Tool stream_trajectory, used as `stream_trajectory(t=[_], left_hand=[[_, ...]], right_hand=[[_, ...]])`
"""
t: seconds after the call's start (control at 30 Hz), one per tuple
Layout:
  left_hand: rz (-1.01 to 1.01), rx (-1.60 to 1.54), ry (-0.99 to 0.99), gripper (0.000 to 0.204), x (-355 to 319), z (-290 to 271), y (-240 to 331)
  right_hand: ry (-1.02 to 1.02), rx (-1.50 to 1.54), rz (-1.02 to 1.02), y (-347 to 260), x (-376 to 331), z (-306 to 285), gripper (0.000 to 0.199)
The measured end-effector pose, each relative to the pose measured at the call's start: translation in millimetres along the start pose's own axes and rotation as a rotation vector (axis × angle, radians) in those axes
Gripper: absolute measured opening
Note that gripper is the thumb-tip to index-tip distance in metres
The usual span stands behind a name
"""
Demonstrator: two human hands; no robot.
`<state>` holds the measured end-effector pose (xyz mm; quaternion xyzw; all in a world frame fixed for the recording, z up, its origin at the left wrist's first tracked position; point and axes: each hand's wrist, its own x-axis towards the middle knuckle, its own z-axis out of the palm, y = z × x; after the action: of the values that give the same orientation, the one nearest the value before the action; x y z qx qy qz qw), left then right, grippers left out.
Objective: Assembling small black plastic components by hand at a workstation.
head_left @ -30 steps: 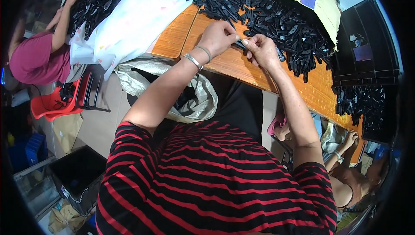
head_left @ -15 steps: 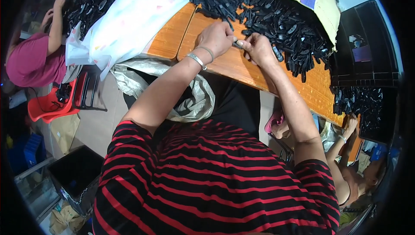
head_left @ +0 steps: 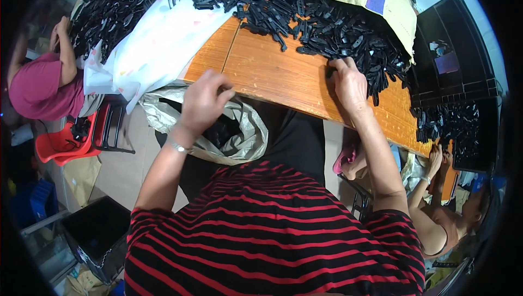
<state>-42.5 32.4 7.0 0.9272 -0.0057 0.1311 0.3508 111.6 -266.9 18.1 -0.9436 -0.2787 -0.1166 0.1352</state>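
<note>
Over the pale sack point(head_left: 255, 142), the left hand point(head_left: 202, 101) hovers, blurred, fingers loosely curled, while the right hand point(head_left: 350, 84) extends forward, bent fingers at the black parts point(head_left: 348, 39) heaped on the wooden table point(head_left: 272, 70), whether either grips one being indiscernible.

Plastic parts point(head_left: 354, 34) lie on the table point(head_left: 278, 70). A sack point(head_left: 254, 135) is by its near edge, a chair point(head_left: 57, 146) further left.
</note>
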Motion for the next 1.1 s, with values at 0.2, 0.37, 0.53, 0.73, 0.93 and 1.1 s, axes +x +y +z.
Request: stream_trajectory(t=[0.2, 0.37, 0.53, 0.73, 0.93, 1.1], left_hand=[[0.258, 0.249, 0.126, 0.019, 90.1, 46.5, 19.0], [0.419, 0.460, -0.006, 0.015, 138.2, 68.4, 18.6], [0.458, 0.397, -0.063, 0.004, 136.3, 70.4, 14.6], [0.262, 0.219, -0.078, 0.005, 113.3, 59.0, 9.1], [0.185, 0.112, 0.000, 0.013, 97.3, 59.6, 10.7], [0.040, -0.158, 0.017, 0.023, 90.4, 64.5, 5.0]], right_hand=[[-0.147, -0.104, -0.158, 2.1, 14.7, 4.8, 0.026], [-0.142, 0.057, -0.125, -27.2, 13.5, 15.4, 0.028], [-0.195, 0.070, 0.001, -47.0, 21.2, 27.5, 0.041], [-0.235, 0.160, 0.051, -44.7, 23.3, 8.6, 0.025], [-0.247, 0.176, -0.367, -37.0, 20.2, 16.0, 0.020], [-0.187, 0.295, -0.270, -52.7, 24.0, 22.4, 0.017]])
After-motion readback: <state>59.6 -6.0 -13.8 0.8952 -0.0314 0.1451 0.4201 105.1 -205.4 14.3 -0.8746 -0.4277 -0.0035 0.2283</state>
